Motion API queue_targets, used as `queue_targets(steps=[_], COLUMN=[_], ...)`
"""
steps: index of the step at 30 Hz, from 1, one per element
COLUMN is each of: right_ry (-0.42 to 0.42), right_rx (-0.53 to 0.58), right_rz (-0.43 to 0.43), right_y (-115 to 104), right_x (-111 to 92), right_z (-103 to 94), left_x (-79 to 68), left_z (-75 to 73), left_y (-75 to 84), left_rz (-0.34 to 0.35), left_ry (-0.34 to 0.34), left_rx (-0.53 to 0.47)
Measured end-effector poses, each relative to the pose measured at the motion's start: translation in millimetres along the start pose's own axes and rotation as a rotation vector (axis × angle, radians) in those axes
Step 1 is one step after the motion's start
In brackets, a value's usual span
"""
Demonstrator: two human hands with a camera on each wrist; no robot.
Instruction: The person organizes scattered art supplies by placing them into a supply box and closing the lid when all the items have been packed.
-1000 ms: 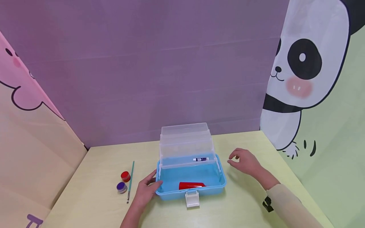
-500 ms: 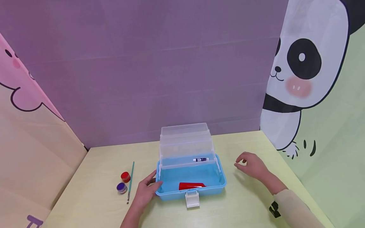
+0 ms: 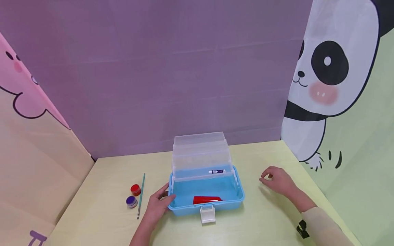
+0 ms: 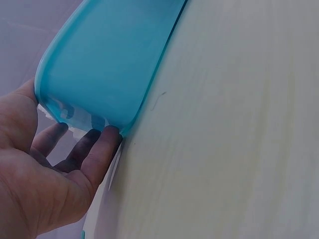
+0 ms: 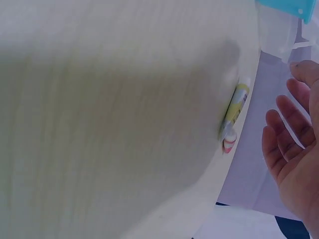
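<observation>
A light blue plastic case (image 3: 175, 212) stands on the table with its translucent lid (image 3: 200, 147) raised. My left hand (image 3: 157, 206) holds the case's left end, thumb at the rim; in the left wrist view its fingertips rest along the end wall. Inside the case lies a red object with a tapered end (image 3: 207, 200), and a small white and dark blue tube (image 3: 217, 171) shows towards the back. My right hand (image 3: 280, 181) hovers right of the case, fingers loosely bent, holding nothing. Beyond it in the right wrist view lie a yellow tube (image 5: 235, 109) and a small red-and-white-tipped tube (image 5: 229, 142).
On the table (image 3: 114, 174) left of the case stand a red-lidded paint jar (image 3: 135, 190) and a purple-lidded one (image 3: 131, 202), with a teal paintbrush (image 3: 141, 196) beside them. A white latch (image 3: 207, 214) hangs at the case's front. A purple backdrop (image 3: 184, 85) rises behind.
My right hand has drawn away from the case, to the right and slightly nearer to me. The left hand, the case and the things on the table have stayed put.
</observation>
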State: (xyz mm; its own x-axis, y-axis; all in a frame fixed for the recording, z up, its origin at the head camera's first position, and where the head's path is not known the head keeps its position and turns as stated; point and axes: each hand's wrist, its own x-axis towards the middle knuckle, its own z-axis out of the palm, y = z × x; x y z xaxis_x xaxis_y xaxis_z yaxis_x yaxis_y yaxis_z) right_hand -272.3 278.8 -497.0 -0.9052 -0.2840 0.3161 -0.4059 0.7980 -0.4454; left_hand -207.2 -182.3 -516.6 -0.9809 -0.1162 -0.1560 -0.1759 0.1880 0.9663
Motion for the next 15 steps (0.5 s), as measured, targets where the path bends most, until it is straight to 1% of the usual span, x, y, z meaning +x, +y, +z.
queue_targets(steps=[6, 10, 15], right_ry=[0.012, 0.017, 0.003], right_rx=[-0.003, -0.014, -0.022], right_rz=[0.007, 0.009, 0.001], right_y=[5.8, 7.3, 8.7], right_x=[-7.0, -9.4, -10.4], right_z=[-1.6, -5.3, -8.9], left_x=[-2.3, 0.0, 2.0], left_z=[-0.5, 0.0, 0.6], left_y=[1.7, 1.2, 0.7], left_rz=[0.008, 0.008, 0.0], left_ry=[0.003, 0.001, 0.002], left_rx=[0.003, 0.004, 0.017])
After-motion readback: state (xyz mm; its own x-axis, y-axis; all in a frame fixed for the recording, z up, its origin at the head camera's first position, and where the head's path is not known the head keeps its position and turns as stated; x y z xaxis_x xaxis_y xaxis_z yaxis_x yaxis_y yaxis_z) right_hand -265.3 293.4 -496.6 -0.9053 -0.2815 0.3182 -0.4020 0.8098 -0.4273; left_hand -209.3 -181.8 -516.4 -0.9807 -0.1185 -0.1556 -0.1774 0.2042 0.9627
